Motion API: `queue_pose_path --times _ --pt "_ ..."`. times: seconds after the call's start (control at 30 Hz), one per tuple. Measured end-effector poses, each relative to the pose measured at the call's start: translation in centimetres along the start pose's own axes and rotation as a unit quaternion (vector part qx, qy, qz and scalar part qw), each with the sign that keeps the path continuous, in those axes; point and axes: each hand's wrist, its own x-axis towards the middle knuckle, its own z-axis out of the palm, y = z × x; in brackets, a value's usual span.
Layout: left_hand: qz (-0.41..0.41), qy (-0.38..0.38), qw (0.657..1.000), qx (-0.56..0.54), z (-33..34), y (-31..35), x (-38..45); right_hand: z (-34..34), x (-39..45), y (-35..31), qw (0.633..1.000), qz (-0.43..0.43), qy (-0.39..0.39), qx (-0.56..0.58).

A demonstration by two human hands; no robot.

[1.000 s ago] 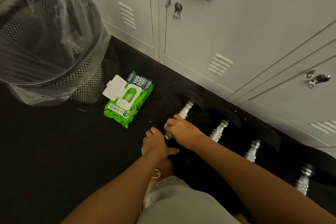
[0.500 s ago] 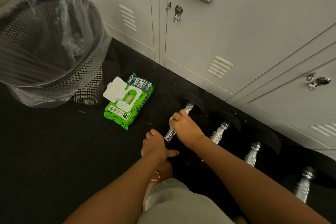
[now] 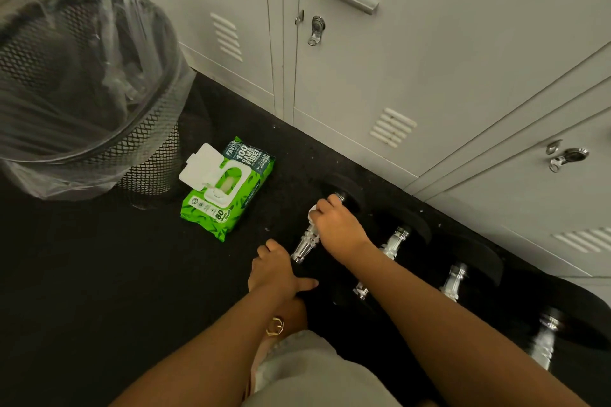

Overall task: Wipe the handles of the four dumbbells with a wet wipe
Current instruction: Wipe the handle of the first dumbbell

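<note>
Right hand (image 3: 337, 228): extended forward toward 12 o'clock, palm down, fingers curled closed around the chrome ribbed handle of the leftmost dumbbell (image 3: 305, 243), with a small white wet wipe (image 3: 312, 209) showing at the knuckles on the 9 o'clock side. Left hand (image 3: 276, 273): sits just at 7 o'clock of the right hand, palm down and flat, fingers bent, thumb stretched toward 3 o'clock. Both forearms are bare and run in from the 6 o'clock edge, converging.

Dim overall; floor (image 3: 82, 274) nearly black, lockers (image 3: 429, 59) brighter. Wide-angle bend at edges, slight blur btm right.
</note>
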Motion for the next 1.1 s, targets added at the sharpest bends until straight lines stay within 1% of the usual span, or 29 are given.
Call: queue_pose_path --times 0.17,0.3,0.4,0.47,0.57,0.63,0.77,0.87,0.93,1.03,1.1 --pt "0.006 0.004 1.0 0.001 0.1 -0.1 -0.1 0.4 -0.2 -0.4 1.0 -0.002 -0.017 0.016" --pt "0.008 0.007 1.0 -0.002 0.0 -0.1 -0.1 -0.2 0.2 0.8 0.998 0.052 0.006 0.021" --pt "0.008 0.003 1.0 -0.003 -0.1 -0.1 -0.1 -0.2 -0.2 0.0 1.0 0.023 -0.019 0.007" --pt "0.009 0.003 1.0 -0.001 -0.1 -0.1 -0.2 -0.3 -0.2 0.4 1.0 0.016 -0.02 0.016" --pt "0.009 0.008 1.0 0.001 0.0 0.0 -0.2 -0.5 0.3 1.6 0.997 0.062 0.009 0.035" --pt "0.009 0.009 1.0 0.005 0.0 -0.1 -0.2 -0.4 0.1 1.2 0.996 0.08 0.007 0.041" --pt "0.01 0.006 1.0 0.003 -0.1 0.0 -0.2 -0.3 -0.2 0.8 0.997 0.058 -0.01 0.044" --pt "0.008 0.007 1.0 0.007 -0.1 0.0 -0.3 -0.7 0.4 1.8 0.995 0.078 0.006 0.059" --pt "0.008 0.007 1.0 0.008 -0.2 0.1 -0.3 -0.7 0.3 1.3 0.994 0.089 -0.002 0.062" --pt "0.008 0.002 1.0 0.003 -0.1 0.0 -0.3 -0.5 0.1 0.3 0.997 0.057 -0.017 0.043" --pt "0.009 0.002 1.0 0.003 -0.1 0.1 -0.3 -0.4 0.5 1.0 0.995 0.076 -0.004 0.062"
